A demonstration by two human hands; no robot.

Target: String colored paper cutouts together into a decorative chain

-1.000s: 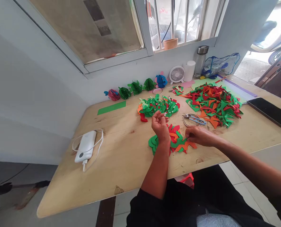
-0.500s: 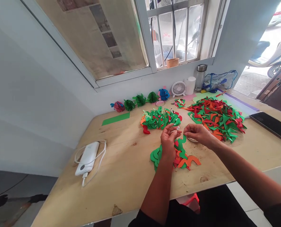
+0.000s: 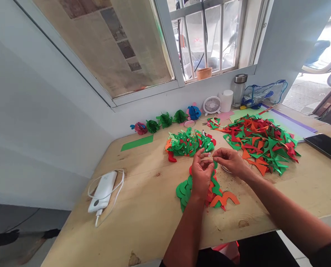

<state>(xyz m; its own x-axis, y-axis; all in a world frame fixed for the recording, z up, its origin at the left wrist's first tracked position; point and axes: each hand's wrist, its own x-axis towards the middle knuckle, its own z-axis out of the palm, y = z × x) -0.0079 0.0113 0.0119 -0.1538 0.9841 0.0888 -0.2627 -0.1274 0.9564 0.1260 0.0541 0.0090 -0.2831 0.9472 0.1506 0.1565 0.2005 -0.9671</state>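
My left hand (image 3: 202, 172) is over a loose heap of green, red and orange paper cutouts (image 3: 185, 191), its fingers curled around something too small to make out. Close beside it on the right, my right hand (image 3: 230, 160) pinches a small green paper piece (image 3: 215, 164) between thumb and forefinger. The fingertips of both hands nearly meet. Just behind them lies a pile of curved green cutouts (image 3: 189, 142) with some red and orange ones. A larger mound of jagged green, red and orange scraps (image 3: 262, 142) spreads to the right.
A white power bank (image 3: 102, 193) with its cable lies at the left. Along the wall stand folded paper ornaments (image 3: 164, 119), a small white fan (image 3: 211, 105), a white cylinder (image 3: 226, 101) and a glass bottle (image 3: 239, 91). A black phone (image 3: 325, 148) rests at the right edge.
The fingertips of my hands have come closer together. My right hand has shifted slightly left. The camera view has moved a little.
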